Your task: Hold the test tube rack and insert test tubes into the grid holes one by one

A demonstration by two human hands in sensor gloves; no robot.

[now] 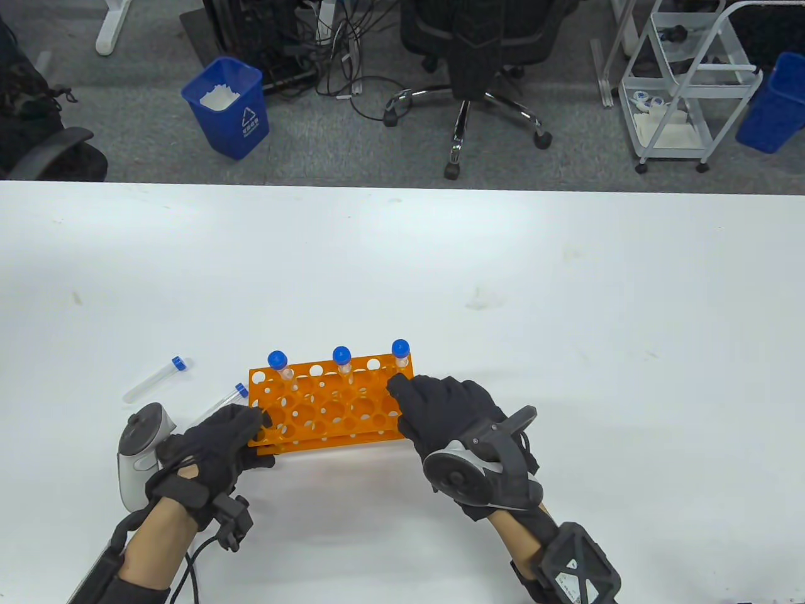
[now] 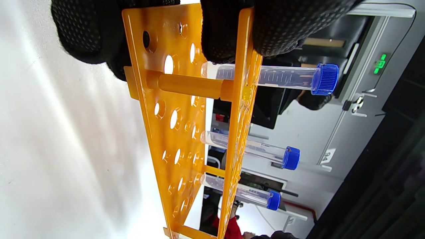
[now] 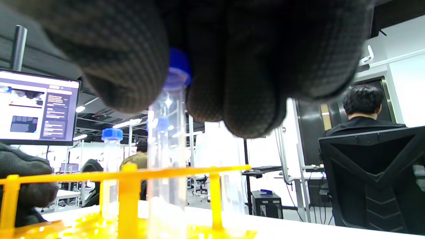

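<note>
An orange test tube rack lies near the table's front. Three blue-capped test tubes stand in its far row: left, middle, right. My left hand grips the rack's left end; the left wrist view shows its fingers clamped over the rack's plates. My right hand is at the rack's right end, and thumb and fingers pinch the right tube below its cap. Two loose tubes lie left of the rack.
The white table's far edge runs across the middle of the view. Beyond it on the floor stand a blue bin, an office chair, a white cart and a second blue bin.
</note>
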